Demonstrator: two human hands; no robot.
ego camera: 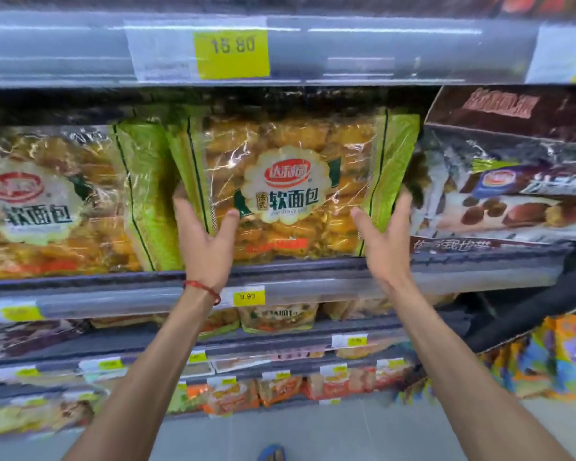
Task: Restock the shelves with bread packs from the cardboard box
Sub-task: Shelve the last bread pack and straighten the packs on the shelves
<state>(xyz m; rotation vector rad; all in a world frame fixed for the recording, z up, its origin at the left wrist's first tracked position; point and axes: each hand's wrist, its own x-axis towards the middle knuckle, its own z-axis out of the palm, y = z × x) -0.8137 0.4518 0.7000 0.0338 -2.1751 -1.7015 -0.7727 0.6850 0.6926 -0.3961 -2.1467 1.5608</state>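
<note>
A large green and clear bread pack [290, 181] full of golden buns stands upright on the shelf [280, 266] in front of me. My left hand [207, 241] grips its lower left edge, thumb on the front. On its lower right edge sits my right hand [384, 242], fingers along the green side strip. An identical bread pack [64, 201] stands beside it on the left. The cardboard box is out of view.
Brown chocolate-bread packs [512, 194] lie to the right on the same shelf. The shelf above carries a yellow 18.80 price tag [231, 53]. Lower shelves hold smaller snack packs [276, 316]. A dark object [529, 304] juts out at the right. Grey floor lies below.
</note>
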